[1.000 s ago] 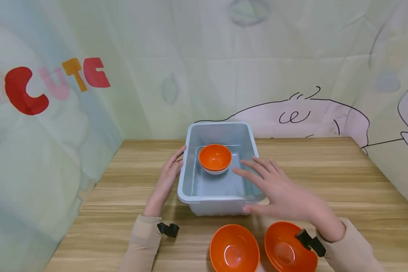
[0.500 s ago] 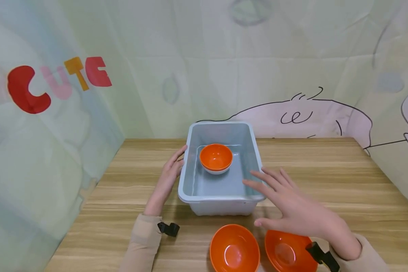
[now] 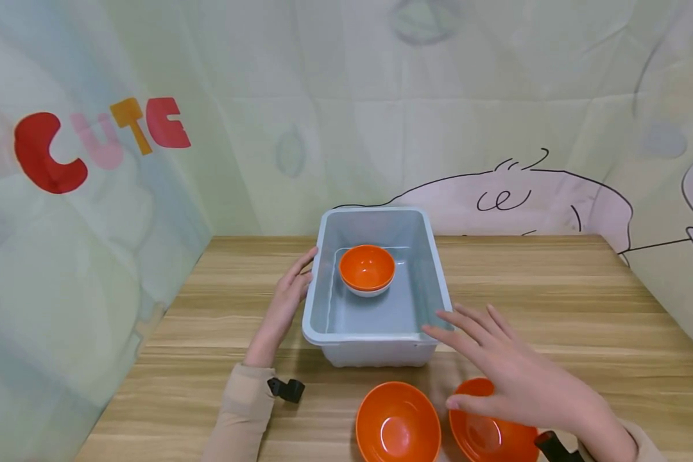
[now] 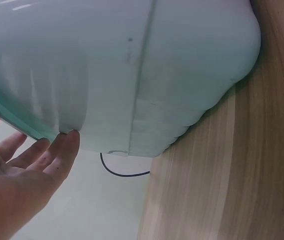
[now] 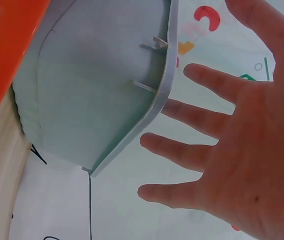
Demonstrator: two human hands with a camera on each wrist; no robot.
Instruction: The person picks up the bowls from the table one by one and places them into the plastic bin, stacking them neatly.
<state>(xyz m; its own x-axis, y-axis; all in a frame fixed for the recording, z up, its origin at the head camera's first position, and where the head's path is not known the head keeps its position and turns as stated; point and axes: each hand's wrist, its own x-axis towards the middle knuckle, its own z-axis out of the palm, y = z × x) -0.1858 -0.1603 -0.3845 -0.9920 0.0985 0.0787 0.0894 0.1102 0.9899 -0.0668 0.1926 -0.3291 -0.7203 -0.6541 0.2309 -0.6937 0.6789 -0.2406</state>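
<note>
A pale blue plastic bin (image 3: 375,338) stands on the table. Inside it, a small orange bowl (image 3: 367,267) is stacked with a white underside showing below. My left hand (image 3: 283,305) lies along the bin's left side; in the left wrist view its fingertips (image 4: 71,137) touch the outer wall (image 4: 107,75) below the rim. With fingers spread, my right hand (image 3: 514,372) hovers near the bin's front right corner, over an orange bowl (image 3: 482,437) that it partly covers. Nothing is in its grasp. Another orange bowl (image 3: 397,420) sits in front of the bin, left of that one.
The wood-grain table (image 3: 208,333) reaches back to a printed cloth backdrop (image 3: 254,160) with cartoon drawings and coloured letters. Black wrist cameras (image 3: 285,389) are strapped over both beige sleeves. The two front bowls stand side by side close to the near edge of the view.
My right hand has drawn back from over the bin, moving right and toward me above the right-hand bowl. The left hand, bin and bowls keep their places.
</note>
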